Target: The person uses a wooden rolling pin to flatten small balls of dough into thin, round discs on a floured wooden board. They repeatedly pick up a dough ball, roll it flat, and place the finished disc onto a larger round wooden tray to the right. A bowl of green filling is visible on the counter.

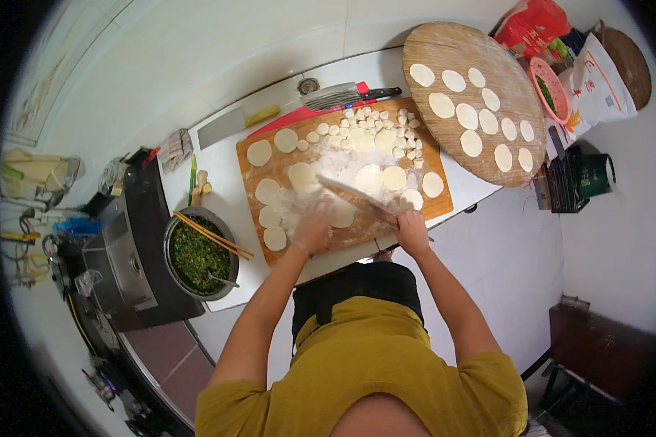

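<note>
My right hand (413, 231) is closed round the near right end of a wooden rolling pin (357, 197), which lies slantwise over the floured cutting board (436, 197). Beneath the pin is a round dough wrapper (341, 213), partly covered. My left hand (315, 222) is at that wrapper's left edge, its fingers blurred by motion, so their grip does not show. Around both hands lie several flat wrappers, among them one (275, 239) at the board's near left corner. Small dough pieces (375, 120) crowd the board's far right part, dusted with flour.
A round wooden board (444, 58) with several wrappers overlaps the counter at the far right. Behind the cutting board lie a cleaver (222, 127) and a black-handled knife (335, 97). At left stands a bowl of chopped green filling (200, 255) with chopsticks (215, 237) across it.
</note>
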A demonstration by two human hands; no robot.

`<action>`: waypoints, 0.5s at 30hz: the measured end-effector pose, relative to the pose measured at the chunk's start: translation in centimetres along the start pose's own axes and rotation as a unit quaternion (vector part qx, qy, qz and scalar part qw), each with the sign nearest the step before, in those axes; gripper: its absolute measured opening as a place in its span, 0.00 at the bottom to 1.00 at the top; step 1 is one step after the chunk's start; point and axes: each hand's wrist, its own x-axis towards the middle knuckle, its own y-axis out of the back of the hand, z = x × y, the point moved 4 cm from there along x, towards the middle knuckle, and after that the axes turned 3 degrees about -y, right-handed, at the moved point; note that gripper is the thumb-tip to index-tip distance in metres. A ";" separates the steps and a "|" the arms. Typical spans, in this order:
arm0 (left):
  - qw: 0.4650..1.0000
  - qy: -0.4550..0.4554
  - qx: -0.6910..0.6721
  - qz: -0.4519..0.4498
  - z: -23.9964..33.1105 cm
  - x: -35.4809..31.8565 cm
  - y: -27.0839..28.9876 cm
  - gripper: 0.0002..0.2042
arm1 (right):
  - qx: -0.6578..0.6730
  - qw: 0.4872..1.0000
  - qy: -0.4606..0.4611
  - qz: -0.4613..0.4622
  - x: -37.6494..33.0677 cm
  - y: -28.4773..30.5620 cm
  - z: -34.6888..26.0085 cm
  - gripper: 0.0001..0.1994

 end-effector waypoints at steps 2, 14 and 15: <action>0.995 0.074 0.000 0.063 -0.2 -1.8 0.7 0.31 | -0.014 0.998 0.023 -0.054 -0.4 -1.3 0.0 0.15; 0.967 0.203 0.057 0.142 -4.1 2.7 0.4 0.35 | -0.035 0.991 0.094 -0.084 5.8 -3.6 -3.7 0.24; 0.964 0.199 0.059 0.168 -3.0 2.9 1.9 0.34 | -0.055 0.993 0.086 -0.063 5.3 -4.3 -3.5 0.18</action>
